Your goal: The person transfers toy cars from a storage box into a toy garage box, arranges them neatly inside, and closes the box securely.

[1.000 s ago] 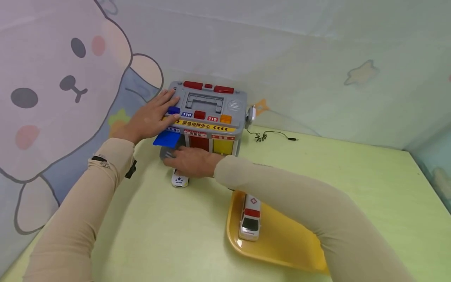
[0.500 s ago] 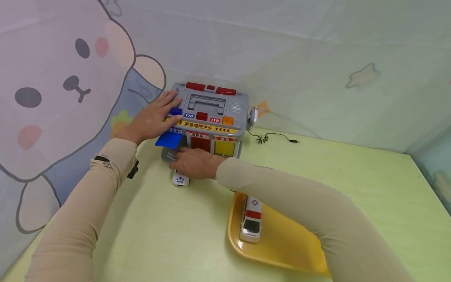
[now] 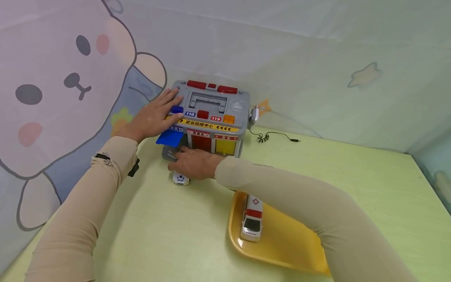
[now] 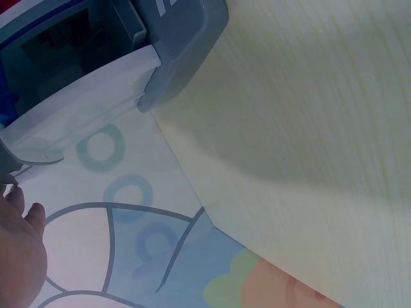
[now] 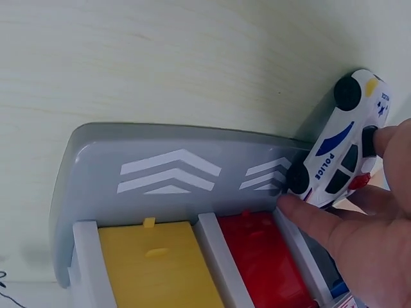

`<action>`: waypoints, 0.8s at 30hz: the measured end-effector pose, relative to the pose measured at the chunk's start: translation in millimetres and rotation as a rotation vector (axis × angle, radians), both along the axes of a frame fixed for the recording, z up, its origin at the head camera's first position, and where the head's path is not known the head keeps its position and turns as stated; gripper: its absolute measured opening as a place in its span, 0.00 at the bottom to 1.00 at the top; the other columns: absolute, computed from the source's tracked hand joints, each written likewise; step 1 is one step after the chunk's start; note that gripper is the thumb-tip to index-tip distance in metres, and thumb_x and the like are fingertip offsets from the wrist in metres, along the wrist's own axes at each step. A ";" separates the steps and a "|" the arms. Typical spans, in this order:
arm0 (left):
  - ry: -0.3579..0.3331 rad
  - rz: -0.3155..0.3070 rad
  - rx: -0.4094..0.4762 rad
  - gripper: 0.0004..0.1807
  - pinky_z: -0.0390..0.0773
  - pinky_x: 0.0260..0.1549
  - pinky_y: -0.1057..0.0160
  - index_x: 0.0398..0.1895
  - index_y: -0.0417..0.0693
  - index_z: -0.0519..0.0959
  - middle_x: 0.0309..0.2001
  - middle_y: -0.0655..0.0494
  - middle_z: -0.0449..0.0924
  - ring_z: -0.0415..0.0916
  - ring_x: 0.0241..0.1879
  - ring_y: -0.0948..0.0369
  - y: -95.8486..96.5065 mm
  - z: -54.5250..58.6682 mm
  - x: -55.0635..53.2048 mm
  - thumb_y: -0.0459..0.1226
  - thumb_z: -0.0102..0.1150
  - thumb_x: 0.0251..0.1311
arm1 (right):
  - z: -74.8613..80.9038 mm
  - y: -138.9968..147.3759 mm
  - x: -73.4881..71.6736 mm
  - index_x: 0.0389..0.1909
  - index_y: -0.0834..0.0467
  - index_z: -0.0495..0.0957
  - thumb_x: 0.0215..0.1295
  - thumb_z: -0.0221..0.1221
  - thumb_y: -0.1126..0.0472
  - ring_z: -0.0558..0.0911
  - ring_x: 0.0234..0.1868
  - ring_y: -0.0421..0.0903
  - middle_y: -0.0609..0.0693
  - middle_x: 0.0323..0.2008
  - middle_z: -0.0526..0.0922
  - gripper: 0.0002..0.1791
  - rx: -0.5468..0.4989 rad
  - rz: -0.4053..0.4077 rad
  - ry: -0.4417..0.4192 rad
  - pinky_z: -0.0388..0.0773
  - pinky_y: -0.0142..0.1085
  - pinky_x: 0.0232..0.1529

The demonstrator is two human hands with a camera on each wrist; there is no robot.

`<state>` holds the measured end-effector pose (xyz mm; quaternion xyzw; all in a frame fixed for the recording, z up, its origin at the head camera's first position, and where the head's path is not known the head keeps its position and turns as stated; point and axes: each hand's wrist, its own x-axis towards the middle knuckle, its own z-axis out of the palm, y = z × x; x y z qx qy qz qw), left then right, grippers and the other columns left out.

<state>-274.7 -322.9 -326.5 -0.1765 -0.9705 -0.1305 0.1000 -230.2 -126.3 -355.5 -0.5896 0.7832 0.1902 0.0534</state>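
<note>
Police car: the little white police car [image 5: 340, 147] is at 7 o'clock from the middle of the toy station [image 3: 208, 120], by the corner of its grey ramp [image 5: 230, 181]. Its nose points away from the station.
Right hand: the right hand [image 3: 195, 162] holds the police car. Its grip is narrow, with the car pinched in the fingers.
Left hand: the left hand [image 3: 149, 120] lies on the station's top at 9 o'clock. Its grip is wide, holding nothing, with the fingers flat.
Blue flap: the blue flap [image 3: 170, 138] sticks out at 8 o'clock on the station, right below the left hand.
Head view: the hand hides most of the car; only its white nose with stars peeks out.
Right wrist view: here the car's side shows, with black wheels and a red light. The red door [image 5: 260, 250], the yellow door [image 5: 157, 263] and white arrows show too. I cannot tell if the car touches the ramp.
Left wrist view: only this one shows the dark space in the station's side.
Ambulance: the ambulance [image 3: 252, 217] sits in the yellow tray [image 3: 289, 244], at 5 o'clock from the station, on the green counter [image 3: 158, 227].
Wire: a black wire [image 3: 262, 137] lies at 3 o'clock from the station.
</note>
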 end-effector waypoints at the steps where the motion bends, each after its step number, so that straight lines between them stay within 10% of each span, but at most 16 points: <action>1: 0.001 0.002 0.001 0.40 0.46 0.77 0.42 0.80 0.52 0.51 0.82 0.53 0.41 0.33 0.82 0.52 -0.2 0.0 0.2 0.61 0.39 0.73 | 0.2 -0.7 0.4 0.71 0.44 0.66 0.69 0.62 0.55 0.68 0.73 0.57 0.55 0.73 0.68 0.31 0.006 0.005 0.009 0.69 0.48 0.70; 11: 0.013 0.003 -0.005 0.39 0.47 0.76 0.41 0.80 0.52 0.52 0.82 0.53 0.41 0.36 0.82 0.50 -1.7 -0.6 -1.1 0.60 0.39 0.73 | -1.4 -4.2 3.2 0.69 0.46 0.69 0.78 0.44 0.44 0.71 0.69 0.52 0.53 0.70 0.71 0.24 0.020 -0.044 -0.046 0.67 0.44 0.73; 24: 0.002 0.012 -0.002 0.40 0.46 0.77 0.42 0.80 0.54 0.51 0.82 0.55 0.40 0.34 0.82 0.51 -0.7 -1.3 -1.7 0.61 0.38 0.72 | -1.9 -2.0 3.7 0.72 0.43 0.66 0.74 0.45 0.35 0.65 0.74 0.56 0.54 0.77 0.59 0.31 0.008 -0.072 -0.095 0.66 0.47 0.73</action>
